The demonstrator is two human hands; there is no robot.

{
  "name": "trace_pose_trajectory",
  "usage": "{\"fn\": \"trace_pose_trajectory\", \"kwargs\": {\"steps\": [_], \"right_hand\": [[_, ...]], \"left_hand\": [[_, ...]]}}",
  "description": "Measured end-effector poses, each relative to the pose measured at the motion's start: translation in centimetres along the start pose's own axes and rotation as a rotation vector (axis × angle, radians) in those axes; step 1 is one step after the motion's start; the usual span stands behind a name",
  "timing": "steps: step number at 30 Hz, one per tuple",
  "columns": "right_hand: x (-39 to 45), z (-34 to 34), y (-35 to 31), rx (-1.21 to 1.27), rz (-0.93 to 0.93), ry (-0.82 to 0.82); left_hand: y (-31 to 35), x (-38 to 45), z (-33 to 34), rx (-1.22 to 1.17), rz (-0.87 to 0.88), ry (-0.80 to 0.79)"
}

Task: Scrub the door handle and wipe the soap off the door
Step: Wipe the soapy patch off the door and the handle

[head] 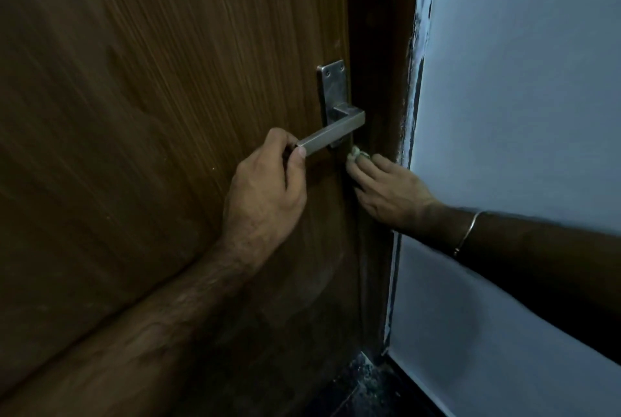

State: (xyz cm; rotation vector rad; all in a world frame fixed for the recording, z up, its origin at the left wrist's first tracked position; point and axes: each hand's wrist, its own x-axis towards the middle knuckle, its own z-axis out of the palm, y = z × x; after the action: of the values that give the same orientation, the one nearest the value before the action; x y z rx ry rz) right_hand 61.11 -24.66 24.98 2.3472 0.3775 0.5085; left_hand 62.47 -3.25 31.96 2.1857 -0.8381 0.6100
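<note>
Left hand (265, 188) grip pinches the brushed square steel lever handle (331, 134) on the brown wood door (151, 97); right hand (389, 186) grip presses a pale wad (359, 153) just under it; scrubbing step; next, probably wipe soap.

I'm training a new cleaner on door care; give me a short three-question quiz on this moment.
1. True or false: the left hand grips the free end of the door handle.
2. The right hand presses a pale pad: A) above the backplate, B) just below the handle's pivot end, C) on the wall.
3. What is worn on the right wrist?

Key: 1 true; 2 B; 3 a thin bangle.
</note>
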Motion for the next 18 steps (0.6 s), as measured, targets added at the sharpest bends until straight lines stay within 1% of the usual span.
{"fn": "trace_pose_trajectory", "kwargs": {"steps": [2,4,6,8,9,10,11,12,13,14,15,16,17,18], "right_hand": [[0.0,0.9,-1.4,0.0,-0.07,-0.076],[-0.1,1.7,-3.4,0.078,-0.145,-0.229],[0.0,1.9,-4.9,0.177,-0.182,-0.366],[-0.4,2.1,-5.4,0.327,-0.13,-0.456],[-0.8,2.1,-5.4,0.395,-0.091,-0.466],[-1.0,1.9,-5.1,0.49,-0.01,-0.433],[-1.3,1.5,-4.8,0.624,0.119,-0.333],[-1.5,0.9,-4.5,0.822,0.316,-0.15],[-1.5,-0.2,-4.1,1.009,0.547,0.1],[-1.4,-1.5,-3.7,1.145,0.773,0.374],[-1.0,-2.9,-3.1,1.213,0.975,0.626],[-0.5,-4.1,-2.2,1.244,1.134,0.787],[0.2,-5.3,-1.4,1.275,1.224,0.883],[1.0,-6.4,-0.6,1.3,1.239,0.91]], "left_hand": [[-0.1,0.0,-0.1,-0.001,0.003,-0.001],[0.0,0.0,-0.1,-0.017,-0.008,-0.001],[0.0,0.1,-0.3,-0.036,-0.022,-0.001],[0.2,0.1,-0.3,-0.057,-0.043,-0.009],[0.2,0.1,-0.4,-0.066,-0.055,-0.011],[0.3,0.1,-0.6,-0.069,-0.062,-0.013],[0.4,0.1,-0.7,-0.068,-0.063,-0.015],[0.5,0.1,-0.8,-0.064,-0.065,-0.018],[0.6,0.2,-0.9,-0.063,-0.072,-0.019],[0.7,0.2,-0.9,-0.067,-0.086,-0.021],[0.9,0.3,-0.9,-0.077,-0.106,-0.023],[1.1,0.4,-0.9,-0.088,-0.127,-0.024],[1.3,0.4,-0.9,-0.102,-0.148,-0.026],[1.4,0.5,-0.9,-0.117,-0.168,-0.031]]}}
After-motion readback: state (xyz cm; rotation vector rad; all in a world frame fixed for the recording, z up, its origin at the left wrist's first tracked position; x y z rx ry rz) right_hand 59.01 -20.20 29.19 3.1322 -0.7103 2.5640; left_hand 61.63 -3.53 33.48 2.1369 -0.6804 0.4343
